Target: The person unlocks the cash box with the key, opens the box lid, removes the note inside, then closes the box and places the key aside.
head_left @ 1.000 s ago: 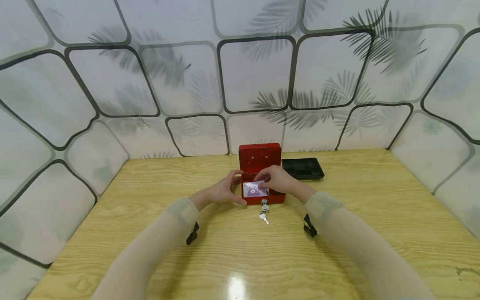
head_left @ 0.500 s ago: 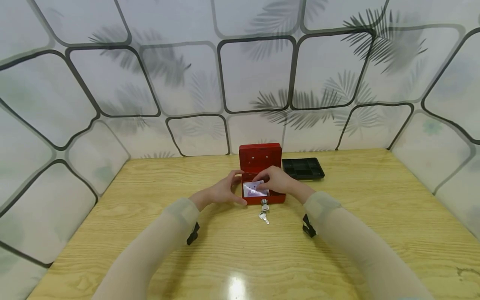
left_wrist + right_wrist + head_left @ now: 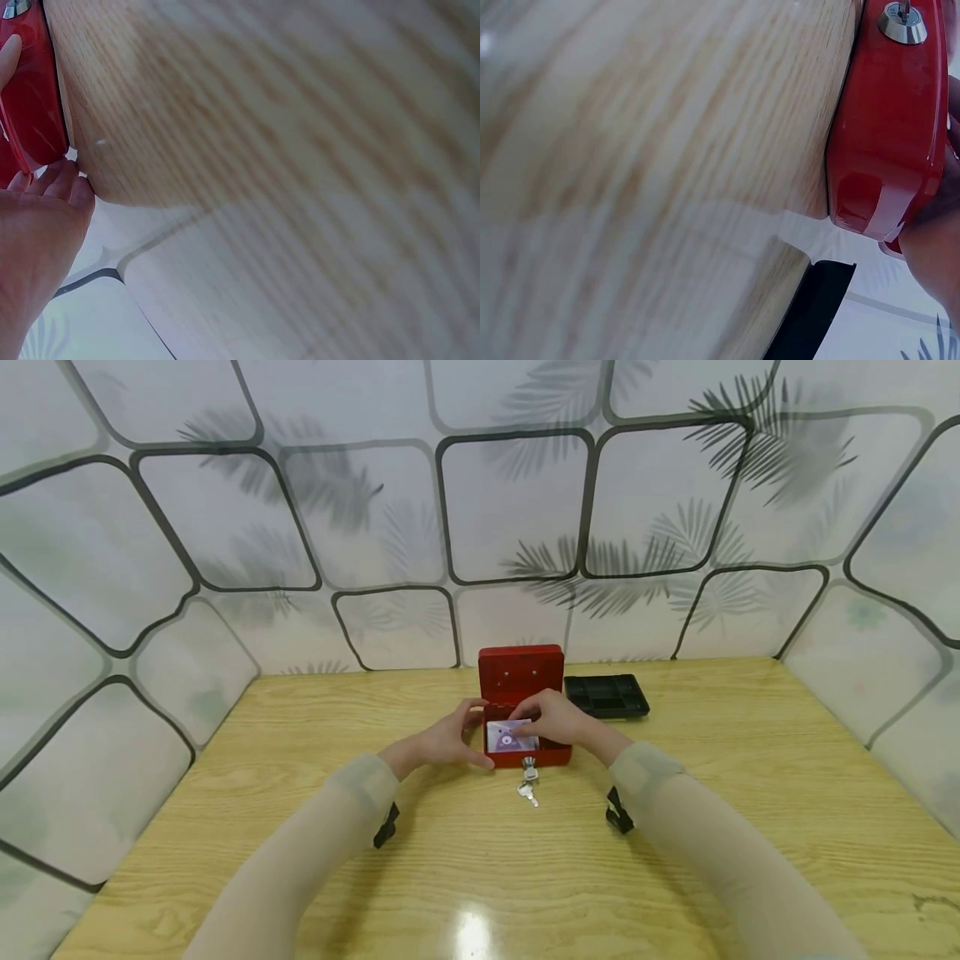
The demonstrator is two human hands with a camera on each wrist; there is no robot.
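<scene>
A red cash box (image 3: 555,758) stands with its lid raised at the back of the table. Its left end is held by my left hand (image 3: 442,743), thumb at the front corner and fingers behind; the left wrist view shows the thumb on the red front wall (image 3: 34,97). Inside the box lies a purple and white printed card (image 3: 504,740). Reaching over the right side, my right hand (image 3: 557,718) pinches the card's upper right part between thumb and fingers. In the right wrist view the box wall hides those fingertips.
Keys (image 3: 528,793) hang from the lock (image 3: 529,763) on the box front. A black compartment tray (image 3: 606,695) lies right of the box, near the patterned wall (image 3: 517,510) at the table's back. Bare wood (image 3: 465,852) stretches in front.
Both hands keep almost the same place. The shine on the purple card shifts, so it tilts slightly under my right fingers.
</scene>
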